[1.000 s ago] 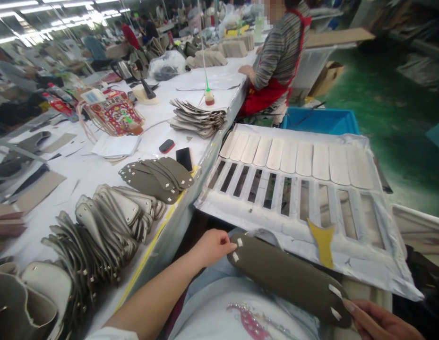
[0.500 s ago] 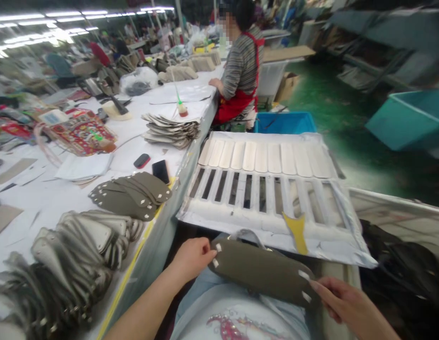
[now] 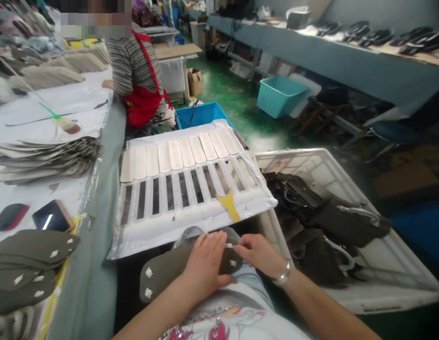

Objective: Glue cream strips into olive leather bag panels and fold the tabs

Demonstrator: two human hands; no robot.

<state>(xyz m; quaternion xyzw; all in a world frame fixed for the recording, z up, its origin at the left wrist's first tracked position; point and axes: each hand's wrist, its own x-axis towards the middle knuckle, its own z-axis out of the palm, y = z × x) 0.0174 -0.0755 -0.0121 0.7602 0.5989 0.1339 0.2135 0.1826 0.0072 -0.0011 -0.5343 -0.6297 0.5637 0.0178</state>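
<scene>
Green floor (image 3: 236, 101) backs the slotted board (image 3: 191, 213), below which your left hand (image 3: 204, 263), shifted inward, flattens across the panel (image 3: 169, 269), likely steadying it; your right hand (image 3: 257, 252) pinches a tab (image 3: 228, 245).

Tbl (image 3: 13, 101) L, crate (image 3: 389, 301) R

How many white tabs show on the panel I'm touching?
4: two white tabs at the left end of the panel, two at right; your left hand may hide more.

Can see olive panel (image 3: 167, 269) only partly under left hand (image 3: 205, 264); lose overlapping pieces (image 3: 17, 264) past eight-o'clock edge; find ten-o'clock clutter (image 3: 44, 40) blurred.
</scene>
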